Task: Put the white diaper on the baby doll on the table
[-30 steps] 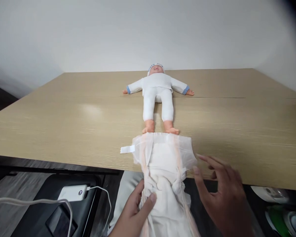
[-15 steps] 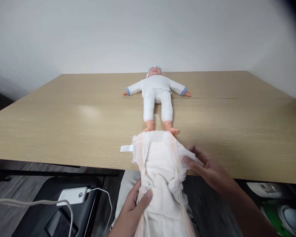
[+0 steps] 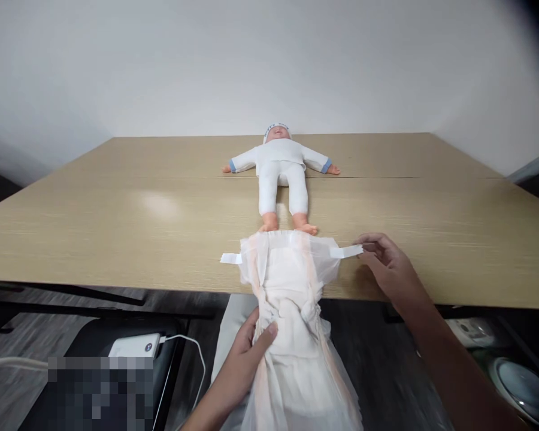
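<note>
An unfolded white diaper (image 3: pixel 291 281) lies with its upper end on the table and its lower end hanging over the front edge towards me. My left hand (image 3: pixel 254 353) grips its left side below the edge, thumb on the inner face. At the upper right, a white fastening tab (image 3: pixel 347 251) sticks out straight, its tip pinched in the fingertips of my right hand (image 3: pixel 384 260). Another tab (image 3: pixel 230 258) extends from the upper left side. Just beyond the diaper, a baby doll (image 3: pixel 281 173) in white clothes and a cap lies on its back, arms spread, feet near the diaper's top edge.
The wooden table (image 3: pixel 117 239) reaches back to a pale wall (image 3: pixel 269 66). At lower left, a white power bank (image 3: pixel 137 345) with a cable rests on a black seat (image 3: pixel 85 338). A round-lidded object (image 3: pixel 523 386) stands below the table at right.
My right hand has moved up and outward, and the right tab, folded in before, is now pulled out to the side. The left hand keeps its hold on the diaper.
</note>
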Demonstrator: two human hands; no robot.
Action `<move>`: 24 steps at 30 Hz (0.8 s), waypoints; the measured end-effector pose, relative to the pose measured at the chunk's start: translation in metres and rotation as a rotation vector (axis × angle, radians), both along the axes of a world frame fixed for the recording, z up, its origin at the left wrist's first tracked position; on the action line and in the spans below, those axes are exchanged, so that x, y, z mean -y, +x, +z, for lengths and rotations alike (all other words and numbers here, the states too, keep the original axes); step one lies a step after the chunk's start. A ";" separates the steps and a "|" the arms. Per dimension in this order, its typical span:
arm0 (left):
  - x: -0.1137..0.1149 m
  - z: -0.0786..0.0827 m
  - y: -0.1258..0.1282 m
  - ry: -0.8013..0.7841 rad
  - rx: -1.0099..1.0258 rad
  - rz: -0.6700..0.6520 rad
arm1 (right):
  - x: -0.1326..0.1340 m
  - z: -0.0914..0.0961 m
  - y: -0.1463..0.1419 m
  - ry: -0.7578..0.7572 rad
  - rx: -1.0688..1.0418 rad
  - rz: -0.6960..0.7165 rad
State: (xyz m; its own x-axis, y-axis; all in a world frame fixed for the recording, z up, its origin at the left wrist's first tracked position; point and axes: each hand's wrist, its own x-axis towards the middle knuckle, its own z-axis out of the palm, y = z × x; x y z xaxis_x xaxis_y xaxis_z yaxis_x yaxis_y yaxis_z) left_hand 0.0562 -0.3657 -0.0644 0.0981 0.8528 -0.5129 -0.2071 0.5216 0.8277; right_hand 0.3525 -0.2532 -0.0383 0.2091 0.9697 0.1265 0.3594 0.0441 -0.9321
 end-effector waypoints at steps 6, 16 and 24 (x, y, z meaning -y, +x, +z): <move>-0.001 0.002 0.003 0.090 0.001 -0.074 | 0.040 0.014 -0.043 0.506 0.474 -0.019; -0.013 0.033 -0.025 0.473 -0.557 -0.416 | 0.020 0.008 -0.110 0.270 0.823 0.635; -0.134 0.074 -0.062 1.068 -1.159 -0.614 | 0.011 -0.001 -0.108 0.214 0.837 0.608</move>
State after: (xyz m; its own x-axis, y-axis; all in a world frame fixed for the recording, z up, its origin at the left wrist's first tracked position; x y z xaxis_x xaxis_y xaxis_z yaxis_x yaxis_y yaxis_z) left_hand -0.0055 -0.2318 0.0096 0.5353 0.8228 0.1911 0.7239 -0.5634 0.3982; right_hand 0.2446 -0.2645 -0.0391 -0.5378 0.8221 0.1868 0.7460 0.5673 -0.3488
